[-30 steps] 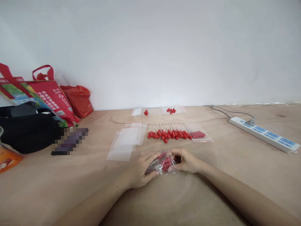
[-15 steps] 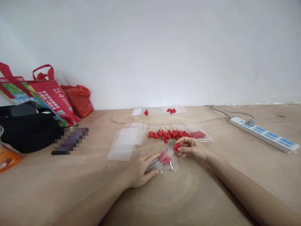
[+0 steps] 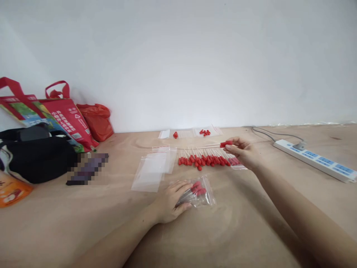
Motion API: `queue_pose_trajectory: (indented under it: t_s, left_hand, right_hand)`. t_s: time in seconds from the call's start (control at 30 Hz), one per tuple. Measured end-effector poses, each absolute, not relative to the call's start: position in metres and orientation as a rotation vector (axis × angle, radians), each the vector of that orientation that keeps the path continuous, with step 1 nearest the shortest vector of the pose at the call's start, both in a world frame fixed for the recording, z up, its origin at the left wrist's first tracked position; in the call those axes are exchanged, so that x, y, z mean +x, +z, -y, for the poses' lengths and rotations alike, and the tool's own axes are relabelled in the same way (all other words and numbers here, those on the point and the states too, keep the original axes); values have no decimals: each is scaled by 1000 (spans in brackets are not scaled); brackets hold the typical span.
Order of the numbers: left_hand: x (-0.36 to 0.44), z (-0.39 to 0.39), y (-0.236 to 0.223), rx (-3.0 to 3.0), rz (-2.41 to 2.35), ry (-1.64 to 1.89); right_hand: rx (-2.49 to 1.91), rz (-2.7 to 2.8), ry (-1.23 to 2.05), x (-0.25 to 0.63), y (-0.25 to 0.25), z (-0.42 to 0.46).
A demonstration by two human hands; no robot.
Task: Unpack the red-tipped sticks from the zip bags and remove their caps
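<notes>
Since half a second ago: right hand (image 3: 247,153) has moved away from the mouth of the clear zip bag (image 3: 208,201), out to the far right, taking red-tipped sticks (image 3: 226,144) with it. Left hand (image 3: 175,201) has stayed on the bag.

Right grip: thumb and fingertips closed on the red ends of what look like two sticks, shafts pointing left, above the right end of the stick row (image 3: 200,160).
Left grip: closed over the bag, fingers along its far side, thumb along the near. Bag lies on the worktop (image 3: 234,227), red tips inside, toward its mouth; cannot tell if the mouth gapes.

Flat zip bags (image 3: 149,173) lie left of the row.

Risks (judged): held shafts could catch the row and scatter it if lowered crosswise; a loose pinch could drop one; easing left-hand pressure could let the bag slide or spill.
</notes>
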State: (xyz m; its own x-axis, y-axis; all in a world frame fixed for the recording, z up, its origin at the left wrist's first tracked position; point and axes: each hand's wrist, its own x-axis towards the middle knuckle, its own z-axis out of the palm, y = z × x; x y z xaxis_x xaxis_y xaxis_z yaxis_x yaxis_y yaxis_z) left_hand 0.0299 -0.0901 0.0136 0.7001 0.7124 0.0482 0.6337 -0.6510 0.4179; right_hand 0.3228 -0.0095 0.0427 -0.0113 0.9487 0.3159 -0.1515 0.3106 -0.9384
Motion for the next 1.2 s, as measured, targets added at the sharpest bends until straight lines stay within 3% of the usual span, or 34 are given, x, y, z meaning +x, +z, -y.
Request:
queue_pose_trajectory:
  t_s: [0.37, 0.83, 1.2]
  left_hand:
    - [28, 92, 14, 2534, -1043, 330]
    - [28, 92, 12, 2544, -1029, 332]
    - [28, 90, 10, 2511, -1049, 318]
  right_hand:
    - [-912, 2113, 107, 216, 3, -22]
    - [-1154, 2291, 47, 212, 12, -9]
    - [-1191, 1943, 439, 275, 1, 52]
